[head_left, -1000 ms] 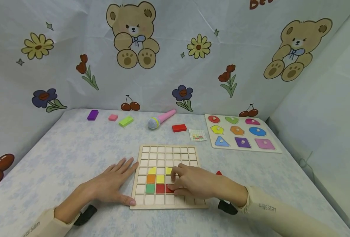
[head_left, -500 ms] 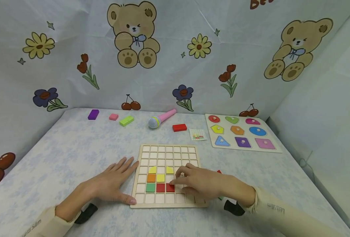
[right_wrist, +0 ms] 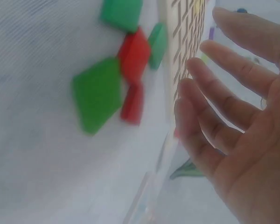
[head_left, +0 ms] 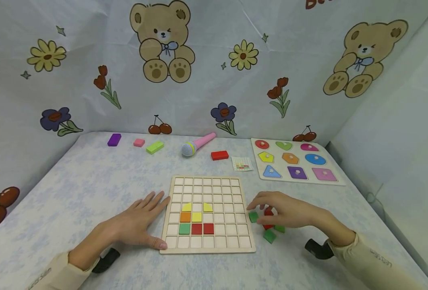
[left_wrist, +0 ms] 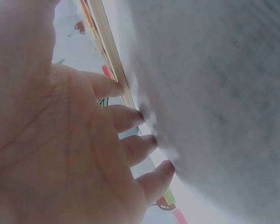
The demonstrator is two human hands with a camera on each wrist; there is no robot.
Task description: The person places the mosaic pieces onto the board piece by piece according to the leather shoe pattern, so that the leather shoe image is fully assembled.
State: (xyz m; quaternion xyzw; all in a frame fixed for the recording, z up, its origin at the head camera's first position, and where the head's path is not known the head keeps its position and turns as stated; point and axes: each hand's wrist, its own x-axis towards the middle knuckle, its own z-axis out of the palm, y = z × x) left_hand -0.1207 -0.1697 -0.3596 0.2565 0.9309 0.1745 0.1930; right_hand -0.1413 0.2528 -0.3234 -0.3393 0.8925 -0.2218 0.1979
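Observation:
A wooden grid board [head_left: 214, 243] lies on the table with colored tiles in some cells: two yellow cut-corner tiles, an orange tile [head_left: 185, 217], a yellow tile [head_left: 197, 217], a green tile [head_left: 184, 228] and two red tiles, one being the right red tile [head_left: 208, 228]. My left hand [head_left: 137, 223] rests flat at the board's left edge, fingers spread, thumb on its corner. Right of the board my right hand [head_left: 286, 209] hovers over loose red and green tiles, such as a green tile [right_wrist: 97, 95] and a red tile [right_wrist: 134, 56]. In the right wrist view its fingers hold nothing.
Farther back lie a pattern card [head_left: 242, 164], a red block [head_left: 219, 155], a pink toy microphone [head_left: 198, 145], a lime block [head_left: 155, 147], a small pink block [head_left: 139, 143] and a purple block [head_left: 114, 139]. A shape puzzle board [head_left: 297, 161] lies at the back right.
My right hand has let go of the red tile, now lying in its cell, and moved right off the board to above the loose tiles. My left hand has stayed in place.

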